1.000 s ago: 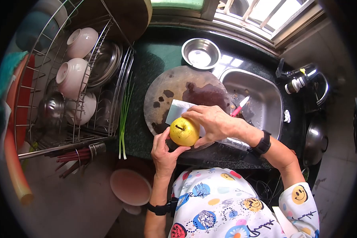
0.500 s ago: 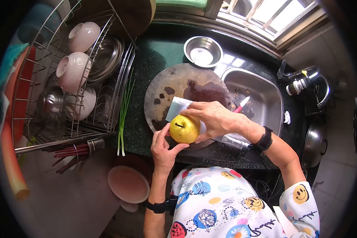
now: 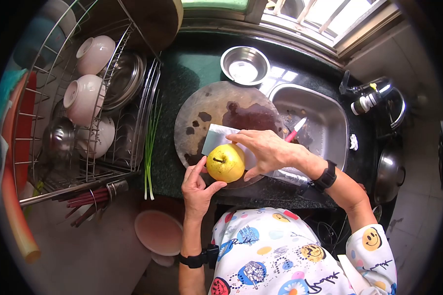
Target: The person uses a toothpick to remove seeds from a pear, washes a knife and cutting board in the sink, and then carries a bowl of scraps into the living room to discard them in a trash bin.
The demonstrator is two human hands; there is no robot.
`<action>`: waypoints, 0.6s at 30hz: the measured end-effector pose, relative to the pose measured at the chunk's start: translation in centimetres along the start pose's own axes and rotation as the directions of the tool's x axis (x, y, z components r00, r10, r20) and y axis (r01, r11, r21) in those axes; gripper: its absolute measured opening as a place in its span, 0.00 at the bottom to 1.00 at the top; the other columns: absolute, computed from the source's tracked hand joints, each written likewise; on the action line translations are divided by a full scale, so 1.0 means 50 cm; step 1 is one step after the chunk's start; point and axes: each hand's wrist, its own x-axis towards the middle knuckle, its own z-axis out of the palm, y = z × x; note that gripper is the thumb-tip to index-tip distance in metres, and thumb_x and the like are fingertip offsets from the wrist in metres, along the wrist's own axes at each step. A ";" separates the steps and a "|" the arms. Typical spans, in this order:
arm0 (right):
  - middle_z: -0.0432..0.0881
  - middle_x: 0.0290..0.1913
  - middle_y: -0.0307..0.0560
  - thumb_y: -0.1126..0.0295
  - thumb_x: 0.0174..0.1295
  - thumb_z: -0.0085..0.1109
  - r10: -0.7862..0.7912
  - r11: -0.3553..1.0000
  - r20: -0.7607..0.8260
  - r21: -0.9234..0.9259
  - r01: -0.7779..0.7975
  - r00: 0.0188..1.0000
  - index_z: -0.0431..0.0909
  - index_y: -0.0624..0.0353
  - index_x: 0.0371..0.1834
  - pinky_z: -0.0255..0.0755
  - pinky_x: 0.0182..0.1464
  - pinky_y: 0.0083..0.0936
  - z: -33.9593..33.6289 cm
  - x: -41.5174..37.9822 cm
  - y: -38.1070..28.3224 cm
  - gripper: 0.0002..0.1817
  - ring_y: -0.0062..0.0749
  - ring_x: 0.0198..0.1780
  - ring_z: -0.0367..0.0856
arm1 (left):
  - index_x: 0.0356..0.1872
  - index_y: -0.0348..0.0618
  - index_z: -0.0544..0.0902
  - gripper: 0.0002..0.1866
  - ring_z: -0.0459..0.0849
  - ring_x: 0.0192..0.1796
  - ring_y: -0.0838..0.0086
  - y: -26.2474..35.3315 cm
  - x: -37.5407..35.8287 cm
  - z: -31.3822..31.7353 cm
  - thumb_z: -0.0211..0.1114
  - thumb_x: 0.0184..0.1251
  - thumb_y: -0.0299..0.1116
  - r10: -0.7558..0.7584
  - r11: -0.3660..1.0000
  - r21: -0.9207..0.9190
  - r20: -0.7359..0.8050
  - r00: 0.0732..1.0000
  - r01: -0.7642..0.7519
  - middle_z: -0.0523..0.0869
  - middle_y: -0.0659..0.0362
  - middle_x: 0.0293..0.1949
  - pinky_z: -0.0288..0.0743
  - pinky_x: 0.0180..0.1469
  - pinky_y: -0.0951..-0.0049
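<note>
Pear: a yellow pear [image 3: 225, 162] with its stem facing up sits at the near edge of the round cutting board [image 3: 216, 105], held between both hands.
Left hand: the left hand [image 3: 197, 184] cups the pear from the near left, thumb under it and fingers curled up along its side, touching the skin.
Right hand: the right hand [image 3: 264, 150] lies over the pear's right side, fingers stretched out and pressed together, and holds a wide cleaver blade [image 3: 218, 136] flat against the fruit's far side.
Board: stained with dark wet patches, it lies on the dark green counter [image 3: 189, 69] just left of the sink.
Sink: the steel sink [image 3: 325, 123] on the right holds a small knife with a pink handle [image 3: 296, 131] and some dark scraps.
Steel bowl: a small steel bowl [image 3: 244, 65] stands far of the board, nothing showing inside it.
Dish rack: the wire rack [image 3: 91, 98] on the left holds upturned pale bowls [image 3: 83, 98] and steel plates [image 3: 124, 81]; chopsticks [image 3: 86, 201] lie at its near end.
Green onions: thin stalks [image 3: 150, 147] lie on the counter between rack and board.
Basin: a pink basin [image 3: 158, 232] sits below the counter, near left of the person.
</note>
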 end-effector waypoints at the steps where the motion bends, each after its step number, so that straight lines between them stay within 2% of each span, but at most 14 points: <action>1: 0.75 0.58 0.60 0.57 0.38 0.79 0.037 0.999 0.030 0.016 -0.038 0.999 0.65 0.63 0.67 0.73 0.59 0.41 -0.001 -0.003 0.000 0.50 0.54 0.58 0.77 | 0.62 0.43 0.78 0.40 0.59 0.23 0.90 0.000 0.000 0.001 0.83 0.39 0.27 -0.008 1.000 0.005 -0.011 1.000 0.008 0.76 0.67 0.41 0.59 0.25 0.89; 5: 0.76 0.57 0.60 0.58 0.38 0.79 0.082 0.993 0.049 0.077 -0.085 0.995 0.65 0.63 0.66 0.72 0.59 0.41 0.005 -0.013 -0.002 0.49 0.54 0.58 0.76 | 0.61 0.43 0.79 0.40 0.59 0.24 0.90 0.007 0.004 0.003 0.83 0.39 0.25 0.000 0.999 0.050 -0.008 1.000 0.000 0.75 0.67 0.41 0.59 0.25 0.89; 12: 0.76 0.56 0.58 0.56 0.43 0.78 0.086 0.987 -0.062 0.144 -0.076 0.994 0.67 0.63 0.64 0.73 0.58 0.40 0.032 -0.026 0.002 0.45 0.54 0.57 0.77 | 0.62 0.43 0.79 0.39 0.59 0.24 0.90 0.005 0.009 -0.003 0.82 0.40 0.23 -0.006 0.999 0.052 0.031 1.000 0.005 0.74 0.67 0.41 0.59 0.26 0.90; 15: 0.76 0.56 0.58 0.55 0.44 0.77 0.067 0.988 -0.115 0.149 -0.050 0.991 0.67 0.63 0.64 0.73 0.57 0.40 0.040 -0.030 0.005 0.45 0.53 0.56 0.77 | 0.63 0.43 0.78 0.39 0.60 0.25 0.92 0.007 0.013 -0.007 0.80 0.42 0.20 -0.011 0.999 0.039 0.056 0.998 0.009 0.75 0.68 0.44 0.57 0.26 0.91; 18: 0.76 0.56 0.58 0.55 0.44 0.77 0.056 0.987 -0.155 0.159 -0.031 0.986 0.67 0.62 0.64 0.73 0.56 0.40 0.044 -0.034 0.008 0.44 0.53 0.56 0.77 | 0.62 0.43 0.78 0.38 0.58 0.25 0.91 0.018 0.016 -0.008 0.81 0.42 0.22 -0.053 0.998 0.023 0.066 0.996 0.051 0.73 0.68 0.40 0.59 0.26 0.90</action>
